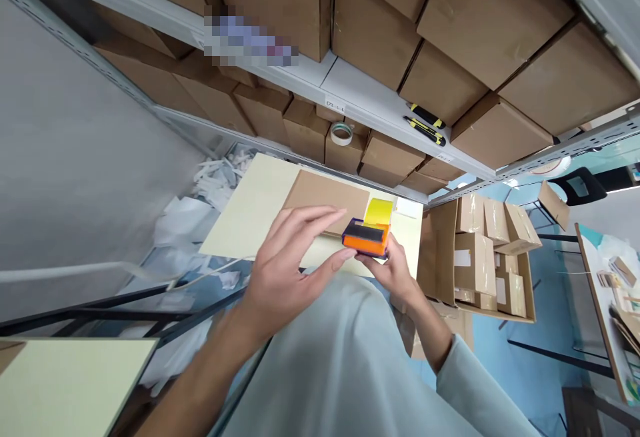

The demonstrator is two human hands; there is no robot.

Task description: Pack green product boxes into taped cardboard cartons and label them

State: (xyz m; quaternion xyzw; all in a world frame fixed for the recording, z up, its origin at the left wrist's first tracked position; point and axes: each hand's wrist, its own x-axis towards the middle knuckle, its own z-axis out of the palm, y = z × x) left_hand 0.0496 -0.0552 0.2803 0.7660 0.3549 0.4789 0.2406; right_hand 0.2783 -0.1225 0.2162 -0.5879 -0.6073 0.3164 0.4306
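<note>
My right hand [395, 269] grips a small orange and dark blue box-like item [367, 240] at its right end, above the front edge of a pale board [240, 207]. My left hand [293, 270] is just left of it, fingers stretched and thumb apart, with the thumb tip close to the item's lower left corner; whether it touches is unclear. A flat brown cardboard piece [320, 197] lies on the board behind my hands. Something bright yellow [379, 211] shows right behind the item, and a white piece [407, 208] lies to its right.
Shelves [360, 84] packed with brown boxes rise in front, holding two yellow-black cutters [425, 130] and a tape roll [341, 133]. An open carton [445, 250] of small boxes stands right. White scraps [217, 180] lie left, and another pale board [75, 384] is at lower left.
</note>
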